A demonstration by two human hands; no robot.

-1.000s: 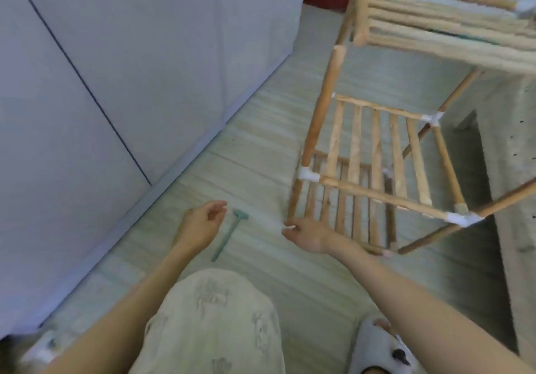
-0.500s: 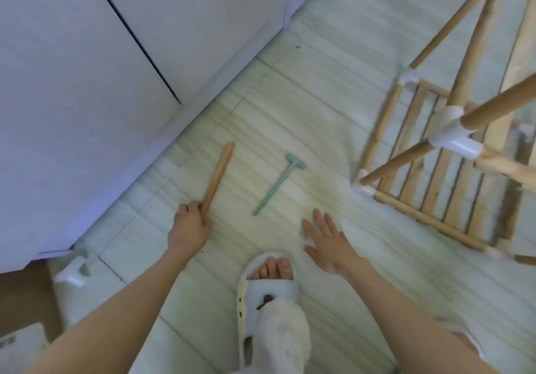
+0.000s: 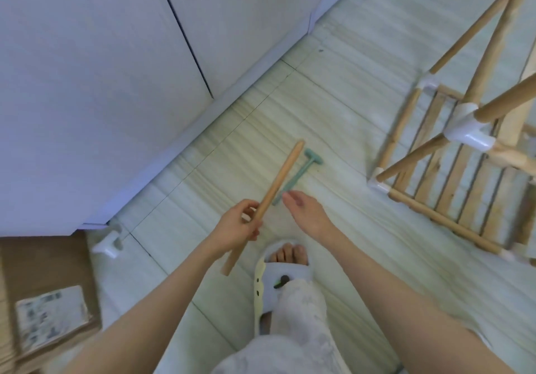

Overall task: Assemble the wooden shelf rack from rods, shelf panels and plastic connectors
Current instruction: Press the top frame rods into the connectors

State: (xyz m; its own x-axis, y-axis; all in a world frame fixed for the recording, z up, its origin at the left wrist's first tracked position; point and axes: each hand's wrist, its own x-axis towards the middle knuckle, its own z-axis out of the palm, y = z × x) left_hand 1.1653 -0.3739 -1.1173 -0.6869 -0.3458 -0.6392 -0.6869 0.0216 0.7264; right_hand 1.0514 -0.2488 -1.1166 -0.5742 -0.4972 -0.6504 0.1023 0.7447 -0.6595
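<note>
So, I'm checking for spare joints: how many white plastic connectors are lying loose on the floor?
1: a white plastic connector lies beside the brown cardboard box, by the white cabinet's corner. The box may hide more.

Open floor point(image 3: 342, 130) btwn cabinet point(image 3: 116, 54) & rack point(image 3: 464, 153); green hammer point(image 3: 298, 173) lies mid-gap.

A home interior: pale wood-grain floor tiles point(image 3: 342, 89) run along white cabinet doors point(image 3: 101, 69), a cardboard box point(image 3: 43, 301) sits at the cabinets' corner, and a slippered foot point(image 3: 282, 269) stands on the tiles.
</note>
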